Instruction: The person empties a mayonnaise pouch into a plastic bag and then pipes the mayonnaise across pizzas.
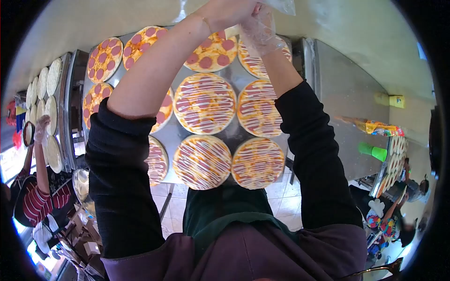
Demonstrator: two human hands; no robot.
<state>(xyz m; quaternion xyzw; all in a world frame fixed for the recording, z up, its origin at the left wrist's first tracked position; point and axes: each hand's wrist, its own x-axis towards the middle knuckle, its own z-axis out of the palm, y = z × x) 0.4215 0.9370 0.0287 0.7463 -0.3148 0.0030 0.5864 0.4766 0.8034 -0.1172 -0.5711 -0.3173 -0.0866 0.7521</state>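
Note:
My left hand [229, 15], bare, is at the top edge of the view and meets my right hand [258, 35], which wears a clear plastic glove. Both hands look closed, fingers partly hidden; clear plastic [281, 5] sticks out beyond them. A small pale yellowish piece [232, 32] shows beside the gloved hand; what it is I cannot make out. Below lie several round pizzas. The middle pizza [205, 103] and the front pizza [202, 162] carry sausage slices and white sauce stripes. A far-left pizza [104, 60] has sausage slices without stripes.
The pizzas rest on a metal table [229, 129]. To the right is another metal surface [349, 79] with a colourful packet [382, 129] and a green cup [378, 153]. On the left, a person's gloved hand [42, 125] is over a rack of pale bases [52, 117]. More people work at far right.

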